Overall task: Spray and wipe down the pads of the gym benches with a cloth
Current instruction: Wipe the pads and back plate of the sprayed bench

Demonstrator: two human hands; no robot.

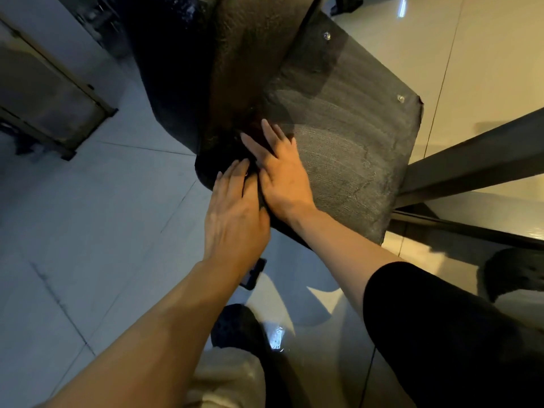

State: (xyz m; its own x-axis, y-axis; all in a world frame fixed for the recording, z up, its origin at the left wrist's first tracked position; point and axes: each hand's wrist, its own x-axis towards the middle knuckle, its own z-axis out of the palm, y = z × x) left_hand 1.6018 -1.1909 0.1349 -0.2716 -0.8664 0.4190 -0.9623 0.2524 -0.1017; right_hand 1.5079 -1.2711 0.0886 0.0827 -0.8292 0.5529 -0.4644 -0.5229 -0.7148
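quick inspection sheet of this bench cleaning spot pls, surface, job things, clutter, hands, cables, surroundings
surface: worn black bench pad, its cover cracked and frayed at the edges, with faint wipe streaks across it
job's things: dark cloth at the pad's near left corner; no spray bottle seen
clutter: a dark phone-like object on the floor below the left forearm
grippers: left hand and right hand both lie flat with straight fingers, pressing the cloth on the pad
cables: nothing seen
surroundings: glossy tiled floor, a dark metal frame bar to the right, a dark shoe below
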